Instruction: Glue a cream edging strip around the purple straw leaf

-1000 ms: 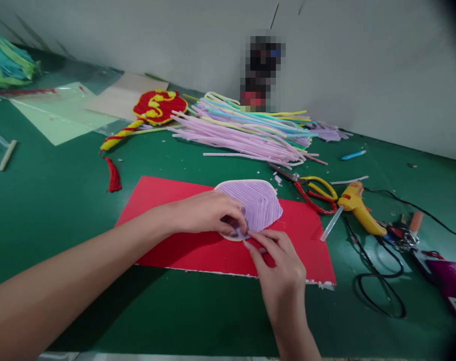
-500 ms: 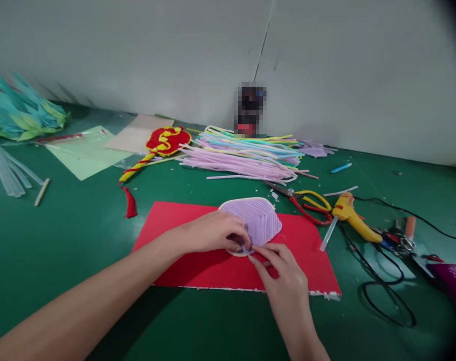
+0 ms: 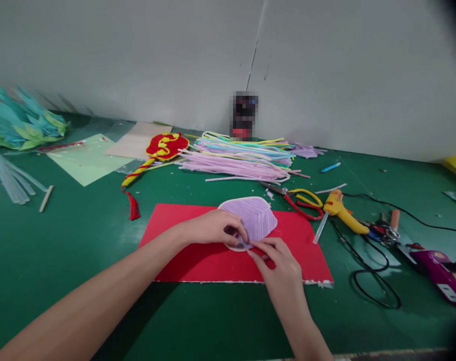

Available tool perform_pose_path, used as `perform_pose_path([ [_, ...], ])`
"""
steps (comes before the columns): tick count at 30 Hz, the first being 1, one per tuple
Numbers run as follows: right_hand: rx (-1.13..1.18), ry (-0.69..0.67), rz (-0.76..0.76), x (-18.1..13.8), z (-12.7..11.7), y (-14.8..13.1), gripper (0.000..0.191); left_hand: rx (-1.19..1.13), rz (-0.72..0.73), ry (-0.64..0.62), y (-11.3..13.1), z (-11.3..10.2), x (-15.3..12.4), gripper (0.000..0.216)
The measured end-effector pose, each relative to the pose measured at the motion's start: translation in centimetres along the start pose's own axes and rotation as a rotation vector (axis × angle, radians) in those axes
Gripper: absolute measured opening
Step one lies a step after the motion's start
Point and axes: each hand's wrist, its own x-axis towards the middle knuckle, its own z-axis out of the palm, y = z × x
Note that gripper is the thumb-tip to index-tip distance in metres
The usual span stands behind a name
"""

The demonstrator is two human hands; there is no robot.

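A fan-shaped piece covered in rows of lilac pipe cleaner [image 3: 255,219] lies on a red sheet [image 3: 197,260] on the green table. My left hand [image 3: 212,228] rests on its near left edge, fingers curled and pressing it down. My right hand [image 3: 278,263] meets it at the piece's near tip, thumb and forefinger pinched together on the lilac strand there. The very tip is hidden under my fingers.
Behind lie a heap of pastel pipe cleaners [image 3: 243,158], a red-and-yellow fan with a tassel [image 3: 158,150], red-and-yellow scissors [image 3: 301,200], a yellow glue gun [image 3: 340,210] with its black cord [image 3: 374,281], and a purple tool [image 3: 438,271]. Clear glue sticks [image 3: 9,175] and teal paper [image 3: 20,123] are at the left.
The camera has tilted up and shifted, so more wall and the table's left side show. Both hands stay at the lilac piece's near tip with hardly any movement.
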Motion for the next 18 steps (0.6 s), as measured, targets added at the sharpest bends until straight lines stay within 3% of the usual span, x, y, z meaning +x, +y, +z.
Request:
perform_pose_path([
  [8,-0.013,0.013,0.013,0.00,0.13,0.14,0.015,-0.057,-0.037,0.009,0.20,-0.24,-0.11,0.017],
  [18,0.013,-0.004,0.037,0.02,0.13,0.31,0.014,0.048,-0.033,0.011,0.53,0.21,0.17,0.014],
])
